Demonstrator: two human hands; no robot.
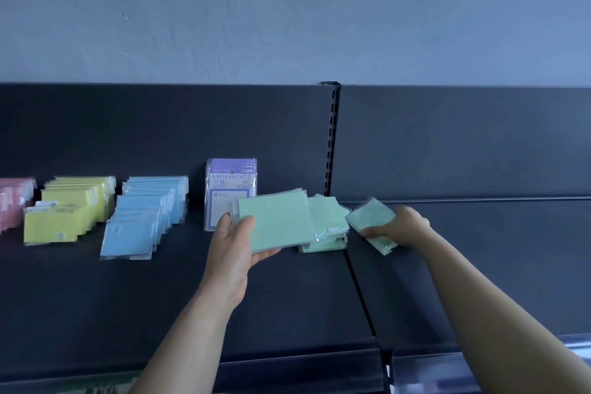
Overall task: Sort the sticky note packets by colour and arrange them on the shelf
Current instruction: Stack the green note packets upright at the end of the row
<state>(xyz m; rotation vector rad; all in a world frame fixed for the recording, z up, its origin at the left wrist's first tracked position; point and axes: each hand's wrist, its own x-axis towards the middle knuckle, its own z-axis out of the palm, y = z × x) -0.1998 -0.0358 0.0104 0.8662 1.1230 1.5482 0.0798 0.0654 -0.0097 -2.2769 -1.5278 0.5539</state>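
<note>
The dark shelf (160, 297) carries a pink row (12, 205), yellow row (64, 217), blue row (140, 221) and purple row (230, 182), so green seems the colour in hand. The left hand (233, 243) grips a green stack (278, 221), and the right hand (403, 227) clutches one green packet (367, 221) beside the loose green pile (329, 221). The next move likely calls for gathering all the green into one row.

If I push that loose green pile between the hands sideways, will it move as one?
Probably not: the green pile lies fanned and skewed, and its clear wrappers look glossy, so layers would likely slip apart. The packets look thin and flat, so probably light; rolling or tipping seems unlikely.
</note>
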